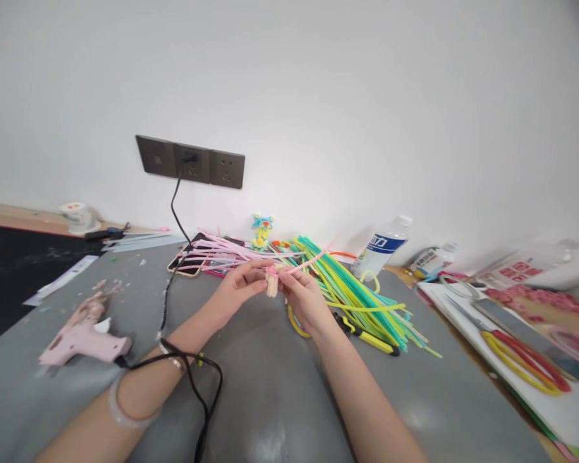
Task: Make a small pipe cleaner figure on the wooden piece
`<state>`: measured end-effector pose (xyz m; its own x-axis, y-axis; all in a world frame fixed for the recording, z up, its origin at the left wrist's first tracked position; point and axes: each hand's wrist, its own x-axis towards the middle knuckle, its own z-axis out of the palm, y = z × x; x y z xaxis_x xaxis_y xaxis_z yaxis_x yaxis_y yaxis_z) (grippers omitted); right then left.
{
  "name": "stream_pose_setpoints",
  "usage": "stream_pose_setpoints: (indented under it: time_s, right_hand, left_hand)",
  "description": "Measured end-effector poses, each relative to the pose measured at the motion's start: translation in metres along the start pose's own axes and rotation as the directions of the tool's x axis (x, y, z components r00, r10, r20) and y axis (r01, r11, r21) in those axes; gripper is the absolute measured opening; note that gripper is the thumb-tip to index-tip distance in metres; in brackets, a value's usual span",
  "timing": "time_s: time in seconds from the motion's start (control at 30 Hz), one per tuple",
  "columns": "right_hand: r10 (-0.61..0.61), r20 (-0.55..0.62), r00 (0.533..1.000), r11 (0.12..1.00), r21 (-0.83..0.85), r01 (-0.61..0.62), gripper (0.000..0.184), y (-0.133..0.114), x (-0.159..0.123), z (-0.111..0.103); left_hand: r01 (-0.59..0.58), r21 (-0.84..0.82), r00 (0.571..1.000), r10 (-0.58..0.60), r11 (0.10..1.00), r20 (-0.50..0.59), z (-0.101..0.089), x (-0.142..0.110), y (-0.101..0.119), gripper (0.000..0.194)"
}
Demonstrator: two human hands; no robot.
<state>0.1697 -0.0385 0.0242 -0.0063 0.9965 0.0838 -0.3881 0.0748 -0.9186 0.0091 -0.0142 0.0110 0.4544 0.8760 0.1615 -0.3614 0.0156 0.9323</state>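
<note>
Between my two hands is a small cream-and-pink pipe-cleaner piece (271,285), held above the grey tabletop. My left hand (238,289) pinches it from the left. From the other side, the fingers of my right hand (305,299) are closed on it, and a pink pipe cleaner (313,258) sticks out up and to the right from there. Part of the piece is hidden by the fingers. Just behind my hands lie pink pipe cleaners (241,251). Green and yellow pipe cleaners (367,296) lie to the right of my right hand.
A pink glue gun (84,341) lies at left, its black cord (172,283) crossing my left forearm. A yellow-and-black cutter (369,337), a water bottle (382,247) and scissors (521,363) are at right. A small pipe-cleaner figure (261,231) stands by the wall.
</note>
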Motion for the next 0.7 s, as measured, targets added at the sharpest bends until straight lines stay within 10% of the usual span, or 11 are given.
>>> stream_pose_setpoints:
  time_s: [0.7]
  right_hand:
    - [-0.015, 0.033, 0.999, 0.995, 0.097, 0.011, 0.030, -0.0018, -0.0014, 0.0000]
  left_hand:
    - [-0.025, -0.067, 0.999, 0.027, 0.997, 0.031, 0.0067, -0.0016, 0.0076, 0.024]
